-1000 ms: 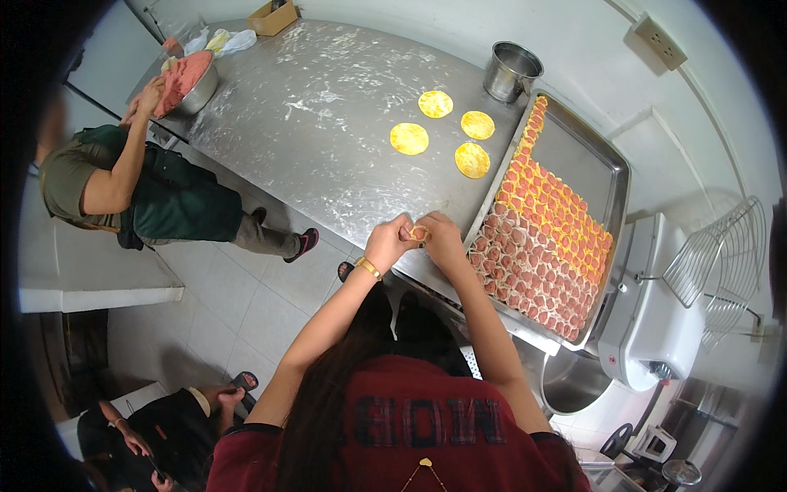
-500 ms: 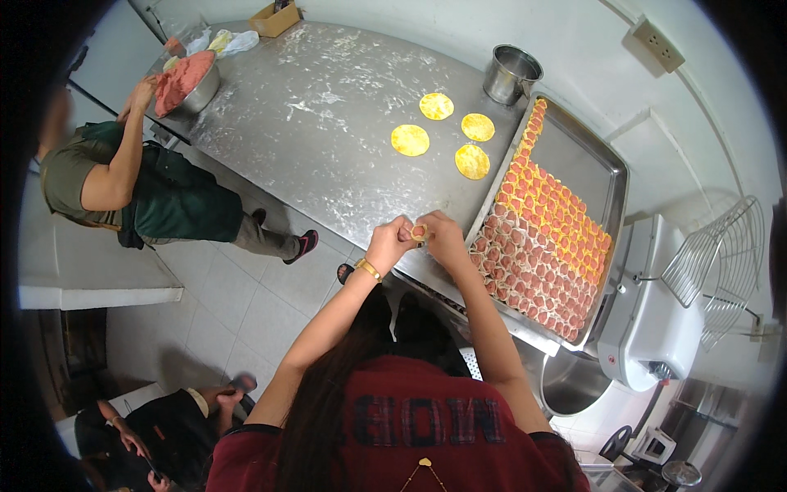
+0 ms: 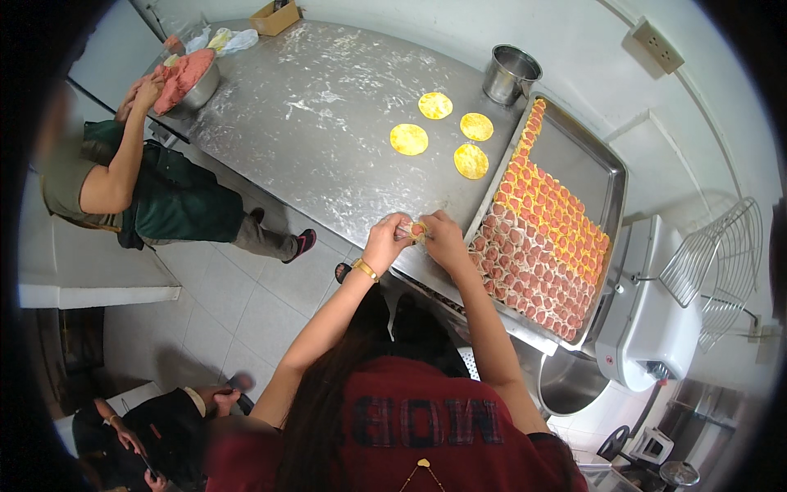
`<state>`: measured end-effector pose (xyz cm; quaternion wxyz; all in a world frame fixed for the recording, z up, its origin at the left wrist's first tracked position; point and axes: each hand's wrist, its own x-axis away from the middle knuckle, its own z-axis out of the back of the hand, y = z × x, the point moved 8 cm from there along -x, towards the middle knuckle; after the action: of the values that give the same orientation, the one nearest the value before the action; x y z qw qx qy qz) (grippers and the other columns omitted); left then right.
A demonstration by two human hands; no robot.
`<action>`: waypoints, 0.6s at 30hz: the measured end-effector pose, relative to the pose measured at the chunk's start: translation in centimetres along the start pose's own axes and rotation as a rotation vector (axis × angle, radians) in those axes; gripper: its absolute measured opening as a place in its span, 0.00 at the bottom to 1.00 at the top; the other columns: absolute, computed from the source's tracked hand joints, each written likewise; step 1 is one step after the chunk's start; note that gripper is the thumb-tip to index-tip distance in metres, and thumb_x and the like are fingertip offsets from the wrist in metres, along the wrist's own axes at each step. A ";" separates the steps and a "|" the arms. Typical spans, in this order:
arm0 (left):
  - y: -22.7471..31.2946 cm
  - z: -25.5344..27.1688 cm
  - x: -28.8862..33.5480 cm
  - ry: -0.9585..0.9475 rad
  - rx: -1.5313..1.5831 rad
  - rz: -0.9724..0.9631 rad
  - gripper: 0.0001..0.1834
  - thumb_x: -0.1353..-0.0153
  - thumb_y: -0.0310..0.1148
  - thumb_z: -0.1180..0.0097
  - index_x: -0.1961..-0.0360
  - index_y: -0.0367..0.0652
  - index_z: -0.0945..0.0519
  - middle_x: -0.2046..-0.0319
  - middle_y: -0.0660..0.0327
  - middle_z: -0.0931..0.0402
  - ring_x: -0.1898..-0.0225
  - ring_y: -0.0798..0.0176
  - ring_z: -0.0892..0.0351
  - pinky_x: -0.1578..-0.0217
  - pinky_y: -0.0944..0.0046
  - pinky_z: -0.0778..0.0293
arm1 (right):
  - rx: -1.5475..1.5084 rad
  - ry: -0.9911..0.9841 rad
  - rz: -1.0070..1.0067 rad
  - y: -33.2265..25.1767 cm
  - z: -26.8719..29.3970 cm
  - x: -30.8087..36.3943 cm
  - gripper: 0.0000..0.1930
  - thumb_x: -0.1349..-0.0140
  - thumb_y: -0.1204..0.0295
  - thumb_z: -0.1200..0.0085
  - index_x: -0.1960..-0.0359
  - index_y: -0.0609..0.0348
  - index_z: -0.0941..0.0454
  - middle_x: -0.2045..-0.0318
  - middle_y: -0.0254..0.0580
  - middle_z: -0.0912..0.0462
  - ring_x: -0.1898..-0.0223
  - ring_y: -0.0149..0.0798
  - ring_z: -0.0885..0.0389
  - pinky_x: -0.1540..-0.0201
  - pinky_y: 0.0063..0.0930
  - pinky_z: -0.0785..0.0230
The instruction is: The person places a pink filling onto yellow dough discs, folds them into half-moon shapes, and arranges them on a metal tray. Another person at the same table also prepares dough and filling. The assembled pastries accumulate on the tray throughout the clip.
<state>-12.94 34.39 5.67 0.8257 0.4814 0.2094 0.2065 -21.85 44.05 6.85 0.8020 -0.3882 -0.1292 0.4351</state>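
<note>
- Left hand [image 3: 389,235] and right hand [image 3: 443,239] are meeting over the near edge of the steel table [image 3: 328,168], and both are gripping one small dumpling [image 3: 418,230] between the fingertips.
- This dumpling is sitting between the two hands, above the surface, with its pink middle facing up; the fingers are partly covering it, so I cannot tell a long axis.
- Just beside the right hand, the big metal tray [image 3: 580,141] is running its long sides away from the person, leaning to the right.
- Inside, rows of dumplings [image 3: 537,225] are packing the nearer part, paler ones close by, yellower ones farther; one narrow strip is reaching along the left wall to the far corner.
- Ahead of the hands, floury steel is stretching toward four yellow round wrappers [image 3: 409,139], which are lying flat and apart.
- Behind them, a steel pot [image 3: 502,85] is standing upright near the tray's far corner.
- At the far left, a metal bowl [image 3: 203,92] is holding heaped pink filling [image 3: 182,80], and a co-worker's hands [image 3: 145,95] are working at it.
</note>
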 end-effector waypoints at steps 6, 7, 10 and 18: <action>0.1 -0.3 -0.1 -0.036 -0.041 0.015 0.16 0.56 0.21 0.33 0.65 0.37 0.24 0.71 0.56 0.22 0.71 0.63 0.18 0.68 0.67 0.23 | -0.016 0.118 0.037 -0.3 0.6 0.1 0.17 0.53 0.85 0.52 0.60 0.61 0.23 0.66 0.52 0.25 0.63 0.56 0.24 0.58 0.42 0.31; 0.1 -0.2 0.0 -0.033 -0.054 0.013 0.16 0.56 0.22 0.33 0.65 0.37 0.24 0.71 0.56 0.22 0.70 0.63 0.18 0.68 0.67 0.23 | 0.012 0.112 0.028 -0.3 0.5 0.2 0.17 0.54 0.86 0.52 0.60 0.62 0.22 0.66 0.51 0.24 0.62 0.55 0.24 0.58 0.41 0.31; 0.2 -0.3 -0.2 -0.016 -0.008 0.006 0.16 0.56 0.21 0.33 0.65 0.38 0.24 0.70 0.55 0.22 0.70 0.63 0.18 0.68 0.67 0.23 | 0.068 0.078 -0.002 -0.1 0.0 0.3 0.17 0.54 0.87 0.52 0.61 0.63 0.22 0.65 0.49 0.23 0.62 0.54 0.23 0.59 0.40 0.30; 0.3 -0.4 0.2 -0.028 -0.005 0.008 0.15 0.54 0.20 0.35 0.64 0.38 0.25 0.68 0.54 0.21 0.69 0.61 0.18 0.69 0.67 0.23 | 0.032 0.093 0.019 -0.1 -0.4 0.5 0.13 0.51 0.83 0.52 0.64 0.59 0.22 0.65 0.49 0.25 0.63 0.54 0.23 0.60 0.42 0.30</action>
<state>-13.02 34.91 5.77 0.8288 0.4831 0.1954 0.2037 -21.25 44.21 6.61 0.8091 -0.3963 -0.0813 0.4262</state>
